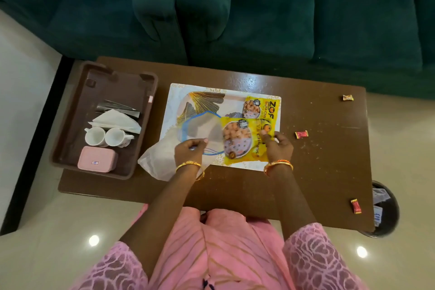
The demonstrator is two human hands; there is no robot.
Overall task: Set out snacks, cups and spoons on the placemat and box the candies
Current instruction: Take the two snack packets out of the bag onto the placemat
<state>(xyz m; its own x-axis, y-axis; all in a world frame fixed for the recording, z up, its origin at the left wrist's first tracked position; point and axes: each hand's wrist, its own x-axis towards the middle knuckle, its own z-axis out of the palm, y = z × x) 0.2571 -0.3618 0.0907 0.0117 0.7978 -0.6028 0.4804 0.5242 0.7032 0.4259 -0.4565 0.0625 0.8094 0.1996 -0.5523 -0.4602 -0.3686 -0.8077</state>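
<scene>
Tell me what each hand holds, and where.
Left hand pinches the clear bag at its near edge. Right hand grips the near snack packet at its right edge.

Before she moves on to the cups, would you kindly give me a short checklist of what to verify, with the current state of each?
1. Both snack packets on the placemat: ok; far packet and near packet lie on it.
2. Right hand free: not ok; its fingers pinch the near packet's edge.
3. Left hand free: not ok; it holds the clear zip bag.
4. Cups reachable: ok; both sit in the brown tray.
5. Spoons located: cannot tell.
6. Candies boxed: not ok; three candies lie loose on the table, and the pink box is closed.
</scene>
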